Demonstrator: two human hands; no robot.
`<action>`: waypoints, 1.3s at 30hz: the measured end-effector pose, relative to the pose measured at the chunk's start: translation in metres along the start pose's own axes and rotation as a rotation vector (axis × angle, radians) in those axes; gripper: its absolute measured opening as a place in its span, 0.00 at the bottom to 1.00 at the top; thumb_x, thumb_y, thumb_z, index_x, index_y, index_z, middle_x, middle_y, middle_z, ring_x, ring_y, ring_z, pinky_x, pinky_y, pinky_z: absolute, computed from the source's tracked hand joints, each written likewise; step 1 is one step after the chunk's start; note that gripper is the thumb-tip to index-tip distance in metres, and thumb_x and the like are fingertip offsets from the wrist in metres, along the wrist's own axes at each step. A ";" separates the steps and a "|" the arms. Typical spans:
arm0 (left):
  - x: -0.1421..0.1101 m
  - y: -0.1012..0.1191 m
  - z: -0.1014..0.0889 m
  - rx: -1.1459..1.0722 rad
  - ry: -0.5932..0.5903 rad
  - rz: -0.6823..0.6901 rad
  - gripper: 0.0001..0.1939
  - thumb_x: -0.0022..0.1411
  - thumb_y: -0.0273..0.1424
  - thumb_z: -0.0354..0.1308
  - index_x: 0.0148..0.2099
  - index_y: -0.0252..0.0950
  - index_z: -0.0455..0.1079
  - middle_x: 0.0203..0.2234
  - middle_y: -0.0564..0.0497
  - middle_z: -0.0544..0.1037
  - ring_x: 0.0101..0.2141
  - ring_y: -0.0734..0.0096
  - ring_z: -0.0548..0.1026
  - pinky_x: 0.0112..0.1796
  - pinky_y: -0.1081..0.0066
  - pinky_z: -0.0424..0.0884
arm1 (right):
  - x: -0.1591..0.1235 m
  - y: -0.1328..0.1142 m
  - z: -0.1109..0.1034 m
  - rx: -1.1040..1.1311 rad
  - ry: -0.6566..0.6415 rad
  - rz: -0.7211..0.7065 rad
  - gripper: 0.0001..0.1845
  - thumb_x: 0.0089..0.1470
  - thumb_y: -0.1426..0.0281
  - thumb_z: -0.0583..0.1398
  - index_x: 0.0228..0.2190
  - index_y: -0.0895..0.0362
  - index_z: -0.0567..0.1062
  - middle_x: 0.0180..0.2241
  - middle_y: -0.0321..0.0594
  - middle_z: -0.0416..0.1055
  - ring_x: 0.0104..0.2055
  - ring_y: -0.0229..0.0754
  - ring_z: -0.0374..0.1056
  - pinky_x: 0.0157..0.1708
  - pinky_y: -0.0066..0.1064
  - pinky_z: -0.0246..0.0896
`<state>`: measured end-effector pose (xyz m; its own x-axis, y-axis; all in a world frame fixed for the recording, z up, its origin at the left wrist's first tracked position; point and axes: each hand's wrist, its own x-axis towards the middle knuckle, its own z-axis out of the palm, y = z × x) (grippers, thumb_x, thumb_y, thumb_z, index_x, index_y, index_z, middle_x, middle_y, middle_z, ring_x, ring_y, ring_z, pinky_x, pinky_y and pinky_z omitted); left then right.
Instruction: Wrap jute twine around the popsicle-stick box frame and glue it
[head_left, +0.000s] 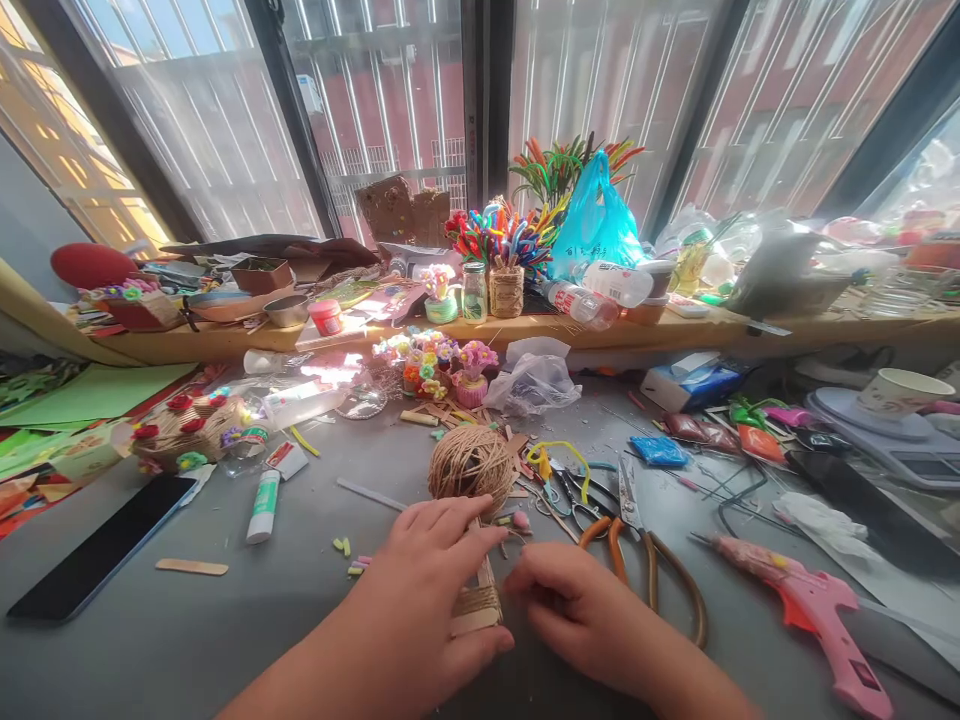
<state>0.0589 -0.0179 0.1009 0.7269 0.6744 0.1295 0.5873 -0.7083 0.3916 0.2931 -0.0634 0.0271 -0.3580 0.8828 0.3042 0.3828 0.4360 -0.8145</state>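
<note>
My left hand (424, 575) is closed around a small craft-stick frame (478, 602) wound with twine, its thumb along the near edge and its fingers over the top. Much of the frame is hidden under that hand. Just right of it, my right hand (570, 605) has its fingers curled together close to the frame's side; whatever they pinch is hidden. Behind both hands sits a ball of brown twine (466, 462). Scissors (628, 500) with brown handles lie beyond my right hand, beside orange-handled pliers (609, 535).
A pink glue gun (814, 600) lies at the right, nozzle pointing left. On the left are a phone (101, 550), a glue stick (262, 505) and a loose craft stick (191, 567). Pipe-cleaner flowers (427, 360) stand behind the twine, below a crowded window ledge (480, 337).
</note>
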 end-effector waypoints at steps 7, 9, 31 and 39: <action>-0.004 -0.005 0.000 0.055 -0.064 0.024 0.38 0.56 0.37 0.81 0.67 0.60 0.78 0.75 0.48 0.69 0.69 0.32 0.70 0.66 0.32 0.67 | -0.003 0.000 -0.010 0.063 -0.016 0.036 0.14 0.51 0.83 0.58 0.33 0.54 0.78 0.27 0.30 0.69 0.28 0.38 0.64 0.29 0.25 0.55; -0.006 -0.005 0.004 0.058 -0.053 -0.011 0.46 0.52 0.36 0.83 0.71 0.58 0.73 0.77 0.45 0.65 0.70 0.29 0.68 0.66 0.30 0.66 | -0.003 0.001 -0.009 0.054 -0.018 0.034 0.16 0.51 0.83 0.58 0.35 0.54 0.80 0.28 0.32 0.71 0.29 0.38 0.65 0.30 0.25 0.57; -0.052 -0.054 0.080 -0.671 0.373 0.010 0.34 0.72 0.59 0.63 0.70 0.57 0.56 0.73 0.42 0.56 0.78 0.35 0.50 0.69 0.31 0.62 | -0.003 0.007 -0.007 0.135 0.196 0.055 0.08 0.71 0.66 0.64 0.40 0.52 0.84 0.34 0.39 0.84 0.37 0.45 0.79 0.42 0.33 0.71; -0.057 -0.057 0.063 -0.371 0.396 0.009 0.35 0.72 0.57 0.64 0.70 0.47 0.60 0.76 0.33 0.55 0.76 0.30 0.58 0.64 0.34 0.71 | -0.004 0.003 -0.003 0.062 0.223 0.033 0.08 0.70 0.69 0.62 0.38 0.52 0.82 0.34 0.38 0.83 0.35 0.44 0.78 0.39 0.31 0.71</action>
<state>0.0066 -0.0290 0.0141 0.4996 0.7465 0.4396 0.3642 -0.6414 0.6752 0.2984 -0.0653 0.0244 -0.1463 0.9161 0.3733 0.3353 0.4010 -0.8525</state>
